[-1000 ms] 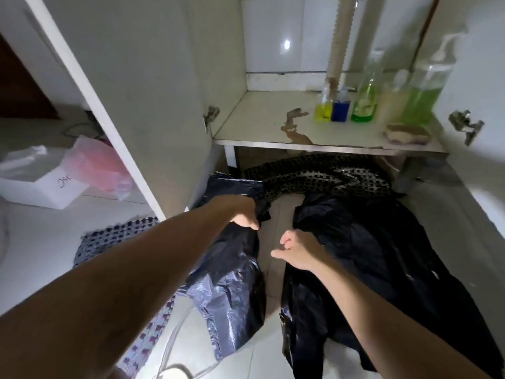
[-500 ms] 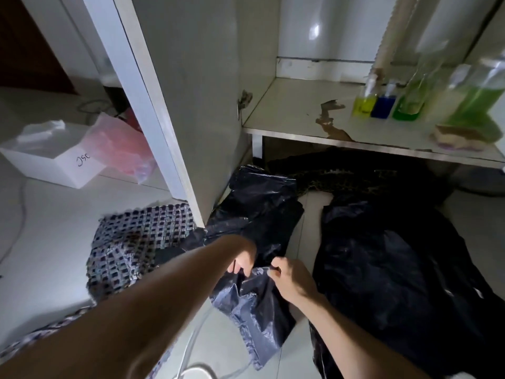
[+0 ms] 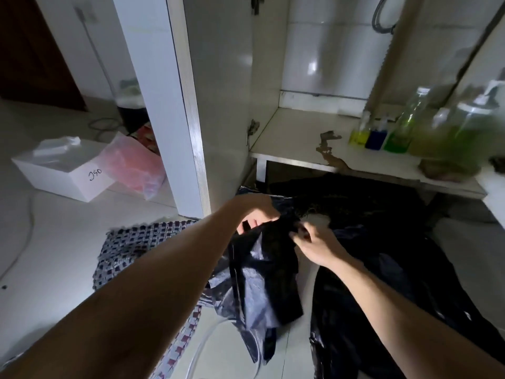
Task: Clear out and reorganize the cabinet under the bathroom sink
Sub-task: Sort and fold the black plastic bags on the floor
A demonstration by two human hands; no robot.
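Glossy black plastic bag [image 3: 257, 272], with a second black bag [image 3: 382, 283] on the pale floor; checked mat [image 3: 136, 247] in white, dark blue and red; white box [image 3: 64, 170] with dark handwriting; translucent pink bag [image 3: 134, 165]; bottles of yellow liquid [image 3: 359, 136], blue liquid [image 3: 377, 139] and green liquid [image 3: 397, 140]; white cabinet shelf [image 3: 289, 138] with a brown stain [image 3: 329, 149]

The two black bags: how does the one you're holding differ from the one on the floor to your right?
The held bag hangs lifted, gripped at its top by the left hand and right hand; the floor bag lies untouched.
The held bag looks smaller and narrower; the floor bag spreads wide over the tiles.
The held bag catches grey sheen on its creases; the floor bag looks darker.
Both are thin, crumpled black plastic.
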